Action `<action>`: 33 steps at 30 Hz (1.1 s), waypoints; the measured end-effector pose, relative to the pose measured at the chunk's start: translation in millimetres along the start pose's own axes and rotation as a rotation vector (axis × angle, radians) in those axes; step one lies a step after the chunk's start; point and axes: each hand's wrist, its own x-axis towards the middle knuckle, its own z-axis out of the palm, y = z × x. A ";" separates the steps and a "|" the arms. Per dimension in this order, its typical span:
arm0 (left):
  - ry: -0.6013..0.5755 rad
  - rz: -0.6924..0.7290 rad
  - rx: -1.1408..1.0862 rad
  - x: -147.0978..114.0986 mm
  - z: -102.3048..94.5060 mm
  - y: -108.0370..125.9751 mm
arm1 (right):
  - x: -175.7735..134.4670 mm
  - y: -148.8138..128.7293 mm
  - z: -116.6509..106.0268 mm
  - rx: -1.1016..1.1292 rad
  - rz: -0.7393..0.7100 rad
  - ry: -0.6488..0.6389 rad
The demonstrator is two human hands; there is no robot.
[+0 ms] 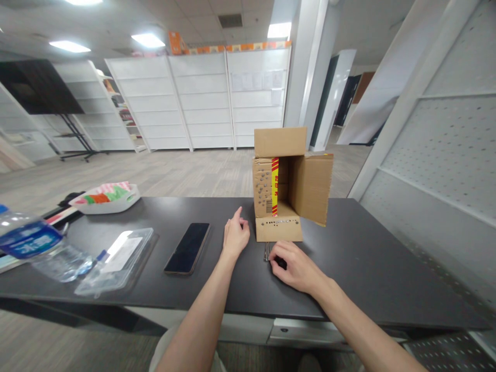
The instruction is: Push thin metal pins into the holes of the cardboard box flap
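A cardboard box [296, 181] stands on the dark desk with its front side open. Several small grey metal dots mark its left flap [263, 181], and the lower flap [279, 230] carries a row of them. Just below that flap lie several thin metal pins [266, 251], too small to tell whether nails or screws. My right hand [294, 264] rests beside them, fingers curled with the tips at the pins; whatever is in its grasp is hidden. Left of the box, my left hand [235, 235] has its index finger stretched out and the other fingers bent, holding nothing visible.
A phone [187, 248] lies left of my left hand. Farther left are a clear plastic case [124, 258], a water bottle [42, 243] on its side and a white tray [104, 206] with colourful packets. A perforated panel [457, 155] borders the right side.
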 end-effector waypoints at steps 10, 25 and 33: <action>-0.002 -0.012 -0.008 -0.1 -0.8 1.9 | 0.9 0.8 0.0 0.003 -0.007 -0.016; 0.005 0.000 0.004 0.1 -0.3 1.4 | 1.4 1.0 1.6 -0.124 -0.014 -0.075; -0.006 -0.007 0.008 -0.2 -0.8 2.2 | 2.0 1.3 1.6 -0.133 -0.001 -0.091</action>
